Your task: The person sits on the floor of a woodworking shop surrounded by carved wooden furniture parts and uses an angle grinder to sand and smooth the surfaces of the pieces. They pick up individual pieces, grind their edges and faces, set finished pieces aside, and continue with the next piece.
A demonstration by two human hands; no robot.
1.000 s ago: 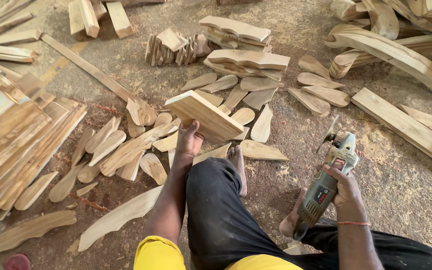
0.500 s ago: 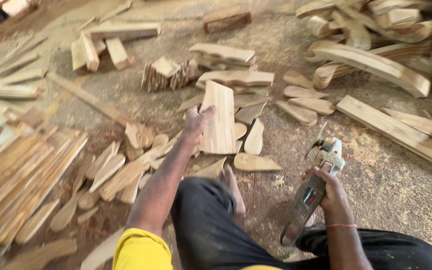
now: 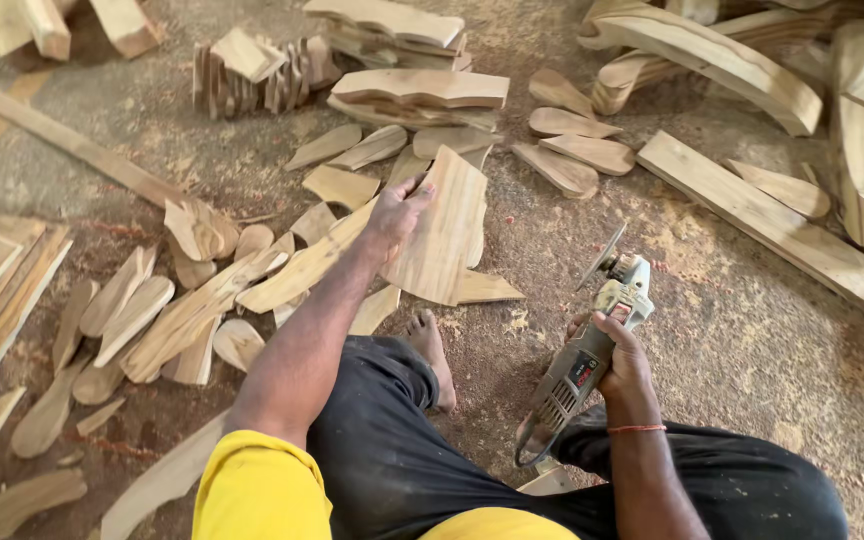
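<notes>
Head view, centre frame: our left hand [image 3: 397,208] pinches a flat, pale, rough-sawn wooden board [image 3: 442,228], tilted above scattered offcuts. Lower right: our right hand [image 3: 620,358] wraps a grey angle grinder [image 3: 592,345].

Scattered curved wooden offcuts [image 3: 142,310], a long plank [image 3: 782,230], stacked wood pieces [image 3: 417,90] on a sawdust-covered floor [image 3: 742,350].
</notes>
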